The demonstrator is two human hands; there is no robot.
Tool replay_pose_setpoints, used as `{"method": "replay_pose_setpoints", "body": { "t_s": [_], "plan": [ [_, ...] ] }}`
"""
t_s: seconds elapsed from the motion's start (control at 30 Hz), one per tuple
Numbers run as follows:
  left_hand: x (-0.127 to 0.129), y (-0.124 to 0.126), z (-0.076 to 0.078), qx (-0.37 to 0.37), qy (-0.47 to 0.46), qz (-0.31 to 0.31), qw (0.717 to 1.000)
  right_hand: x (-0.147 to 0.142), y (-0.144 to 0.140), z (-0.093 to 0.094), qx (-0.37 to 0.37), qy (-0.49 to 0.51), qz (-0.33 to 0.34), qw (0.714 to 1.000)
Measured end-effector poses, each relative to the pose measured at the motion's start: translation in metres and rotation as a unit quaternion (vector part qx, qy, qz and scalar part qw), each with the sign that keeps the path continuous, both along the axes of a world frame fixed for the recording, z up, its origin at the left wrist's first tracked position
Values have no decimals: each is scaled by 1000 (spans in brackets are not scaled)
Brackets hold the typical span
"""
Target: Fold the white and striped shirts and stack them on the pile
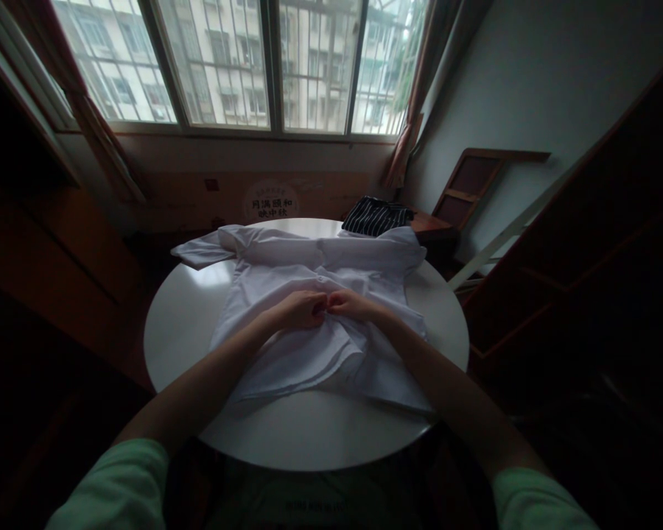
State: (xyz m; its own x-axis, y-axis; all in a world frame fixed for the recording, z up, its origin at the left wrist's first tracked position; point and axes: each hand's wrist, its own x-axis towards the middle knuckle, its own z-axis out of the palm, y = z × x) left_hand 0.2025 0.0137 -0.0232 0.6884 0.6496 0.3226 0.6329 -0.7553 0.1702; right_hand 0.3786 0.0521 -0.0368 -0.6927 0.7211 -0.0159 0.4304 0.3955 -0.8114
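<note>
On the round counter (188, 324) a white shirt (287, 265) lies spread flat. Both hands meet at its middle, the left hand (301, 309) and right hand (348, 303) each pinching the cloth. Small, slow pulls would work best, keeping the front smooth.

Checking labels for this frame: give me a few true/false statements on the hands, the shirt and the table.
1. Both hands meet at the middle of the white cotton shirt. True: the left hand and right hand touch there, pinching its front.
2. The table is square and wooden. False: the round white table is glossy.
3. A dark striped folded cloth lies beyond the shirt. True.
4. The shirt hangs from a hanger. False: it lies spread on the table.
</note>
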Motion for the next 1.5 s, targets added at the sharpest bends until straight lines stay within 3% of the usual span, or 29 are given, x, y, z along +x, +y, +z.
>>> {"method": "replay_pose_setpoints", "body": {
  "t_s": [0.27, 0.6, 1.23, 1.5],
  "plan": [
    [2, 1, 2, 35, -5, 6, 999, 6, -1, 7, -133, 64, -29, 989],
    [4, 3, -5, 84, -24, 22, 996, 8, -4, 11, -190, 81, -43, 978],
    [7, 5, -20, 132, -53, 31, 989, 9, 2, 7, -175, 68, -30, 982],
    [7, 5, -20, 160, -51, 26, 986, 8, -3, 13, -164, 73, -56, 982]
  ]
}}
